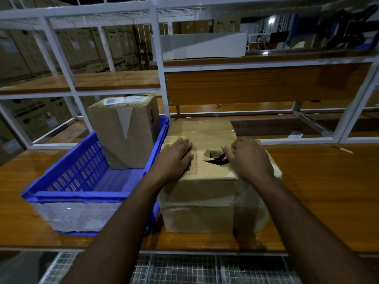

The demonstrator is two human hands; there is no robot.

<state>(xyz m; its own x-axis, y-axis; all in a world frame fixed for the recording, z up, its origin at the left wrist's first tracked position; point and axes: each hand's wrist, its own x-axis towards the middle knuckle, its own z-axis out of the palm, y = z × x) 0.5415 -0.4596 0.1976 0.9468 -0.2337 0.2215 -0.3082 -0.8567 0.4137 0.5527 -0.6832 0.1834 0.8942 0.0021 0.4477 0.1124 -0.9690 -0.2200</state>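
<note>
A taped cardboard box point(202, 193) stands on the wooden shelf point(320, 181), right beside a blue plastic crate point(82, 193). Its top has a torn hole with something dark showing inside. My left hand point(177, 158) lies flat on the box's top left part, fingers straight. My right hand point(249, 158) rests on the top right part, fingers loosely bent at the edge of the tear. A second cardboard box point(125, 130) stands upright inside the crate at its far end.
White metal rack posts point(162, 64) and wooden shelves point(82, 80) rise behind. A long white box point(205, 46) lies on the upper shelf. Wire mesh point(184, 269) runs below the shelf's front edge. Stacked cartons fill the background on the left.
</note>
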